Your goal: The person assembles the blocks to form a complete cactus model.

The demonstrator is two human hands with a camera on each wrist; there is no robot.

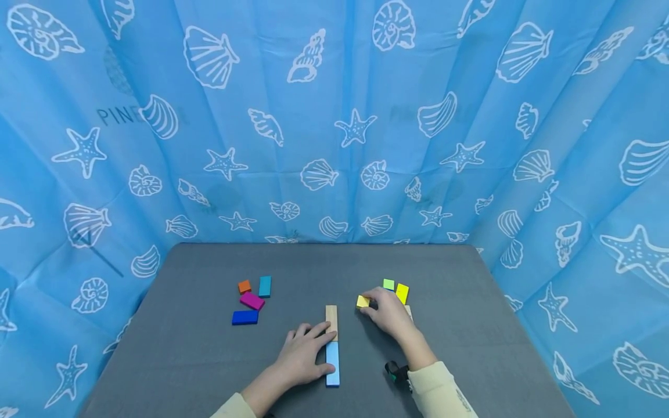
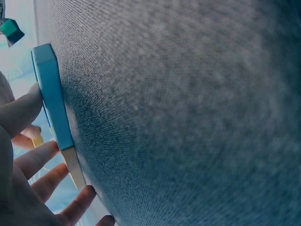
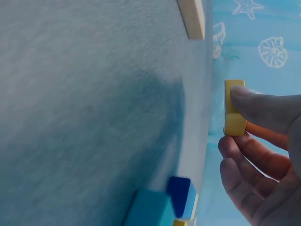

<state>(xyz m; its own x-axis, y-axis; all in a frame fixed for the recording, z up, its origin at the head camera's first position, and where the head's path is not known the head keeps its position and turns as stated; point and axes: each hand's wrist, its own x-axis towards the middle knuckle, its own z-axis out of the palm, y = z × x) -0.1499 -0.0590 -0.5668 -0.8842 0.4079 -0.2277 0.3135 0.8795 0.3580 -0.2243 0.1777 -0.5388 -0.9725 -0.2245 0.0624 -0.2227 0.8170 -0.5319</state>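
Note:
A light blue block [image 1: 332, 364] and a plain wooden block [image 1: 331, 322] lie end to end in a straight row on the grey table. My left hand [image 1: 306, 355] rests against them, thumb on the blue block and fingers spread around the joint and the wooden block. In the left wrist view the thumb touches the side of the blue block [image 2: 52, 96], fingers fairly straight. Held above the table, a small yellow block [image 3: 234, 108] is pinched between the thumb and fingers of my right hand [image 1: 389, 313], to the right of the row's far end.
Beyond my right hand sit a light green block [image 1: 388, 284], a yellow block [image 1: 402, 292] and others partly hidden. At left lie orange [image 1: 244, 286], teal [image 1: 265, 287], magenta [image 1: 252, 301] and dark blue [image 1: 245, 317] blocks. A blue shell-print curtain [image 1: 355, 174] surrounds the table [image 1: 209, 371].

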